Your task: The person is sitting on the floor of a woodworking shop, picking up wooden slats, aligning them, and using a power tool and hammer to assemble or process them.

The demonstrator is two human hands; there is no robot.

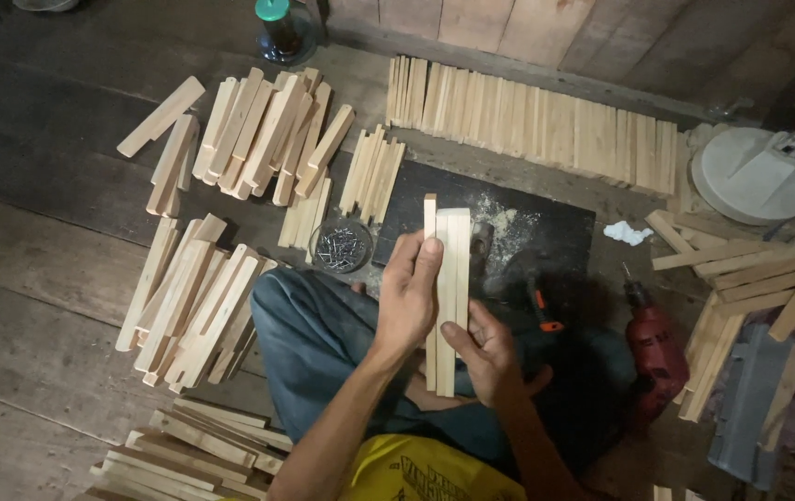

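Dark plank floor (35,306), strewn with piles of pale cut wooden slats (193,311), a round tin of nails (341,246), a red power drill (654,348) off to the right. Above the lap, a small bundle of pale flat wooden sticks (449,269) held upright, long axis running away from the body, top end pointing toward the black mat (546,218). Left hand (407,297) clamped on the left edge, fingers wrapped; right hand (490,353) closed around the lower right part, nearer the body.

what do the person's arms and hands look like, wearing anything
Both forearms are bare, with no sleeves reaching them. The left hand and right hand wear no gloves; no rings or watch are visible. The only clothing near the arms is a yellow shirt with dark print and blue-grey trousers.
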